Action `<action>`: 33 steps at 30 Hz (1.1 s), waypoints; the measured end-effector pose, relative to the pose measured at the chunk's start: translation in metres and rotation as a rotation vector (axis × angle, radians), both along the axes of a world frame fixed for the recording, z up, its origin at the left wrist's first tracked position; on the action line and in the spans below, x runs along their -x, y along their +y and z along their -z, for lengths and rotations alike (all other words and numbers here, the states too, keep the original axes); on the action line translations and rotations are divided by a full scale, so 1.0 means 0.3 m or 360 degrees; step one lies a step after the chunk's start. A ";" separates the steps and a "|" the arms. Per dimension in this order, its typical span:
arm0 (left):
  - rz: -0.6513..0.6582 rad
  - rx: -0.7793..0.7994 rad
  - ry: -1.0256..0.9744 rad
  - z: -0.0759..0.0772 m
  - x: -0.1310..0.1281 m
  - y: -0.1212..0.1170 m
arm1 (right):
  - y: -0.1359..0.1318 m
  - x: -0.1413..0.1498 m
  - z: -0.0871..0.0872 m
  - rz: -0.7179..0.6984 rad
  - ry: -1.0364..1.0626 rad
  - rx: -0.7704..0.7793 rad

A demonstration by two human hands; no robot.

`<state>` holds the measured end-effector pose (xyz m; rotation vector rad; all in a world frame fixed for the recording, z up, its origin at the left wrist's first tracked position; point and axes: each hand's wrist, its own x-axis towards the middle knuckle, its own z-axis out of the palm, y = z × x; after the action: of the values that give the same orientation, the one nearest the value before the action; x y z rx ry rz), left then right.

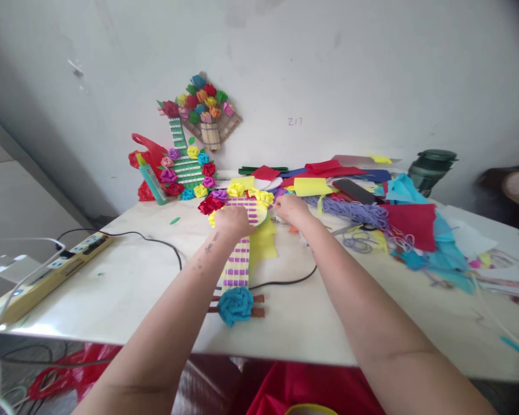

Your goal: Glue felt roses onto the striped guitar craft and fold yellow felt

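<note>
The guitar-shaped panel (236, 262), mid-frame, is likely light and stiffish, best held by its striped neck; the left hand (232, 220) covers its body, the right hand (292, 208) sits beside, both grips unclear; blue flower (236, 305) and smaller yellow flowers (236, 189) probably crush easily

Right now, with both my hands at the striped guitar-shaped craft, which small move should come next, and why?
Perhaps gently press the nearest yellow paper flower with the right hand: its fingertips are close beside it, and the left hand is over the guitar-shaped craft. Whether the flower is fixed, I cannot tell.
</note>
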<state>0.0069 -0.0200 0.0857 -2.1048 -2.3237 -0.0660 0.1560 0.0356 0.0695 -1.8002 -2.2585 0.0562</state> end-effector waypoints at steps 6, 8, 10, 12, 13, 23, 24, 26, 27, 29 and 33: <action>0.0001 -0.0246 -0.0165 -0.001 0.044 0.090 | 0.002 -0.013 0.002 0.0018 0.0029 -0.0041; 0.0065 -0.0319 -0.0238 0.015 0.057 0.118 | 0.000 -0.016 0.002 0.0023 0.0050 -0.0038; 0.0119 -0.0336 -0.0296 0.030 0.067 0.143 | 0.001 -0.015 0.004 0.0033 0.0050 -0.0020; 0.0163 -0.0348 -0.0341 0.043 0.075 0.169 | 0.007 -0.012 0.009 0.0049 0.0028 0.0002; 0.0191 -0.0360 -0.0358 0.049 0.078 0.181 | 0.011 -0.010 0.013 0.0058 0.0015 0.0004; 0.0373 -0.0477 -0.0241 0.078 0.082 0.212 | -0.003 -0.012 0.002 0.0146 -0.0126 -0.0024; 0.0291 -0.0473 -0.0253 0.075 0.081 0.206 | -0.004 -0.011 0.001 0.0144 -0.0129 -0.0030; 0.0126 -0.0477 -0.0282 0.070 0.080 0.196 | -0.001 -0.010 0.002 0.0140 -0.0136 -0.0032; 0.0078 -0.0491 -0.0294 0.068 0.080 0.192 | 0.002 -0.008 0.003 0.0139 -0.0138 -0.0031; 0.0090 -0.0521 -0.0323 0.071 0.077 0.188 | 0.007 -0.006 0.007 0.0145 -0.0141 -0.0021; 0.0252 -0.0568 -0.0354 0.095 0.067 0.193 | 0.006 -0.004 0.010 0.0148 -0.0154 0.0034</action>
<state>-0.0133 0.0380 0.0572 -2.1766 -2.0441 -0.6928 0.1570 0.0373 0.0666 -1.9565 -2.2427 -0.0249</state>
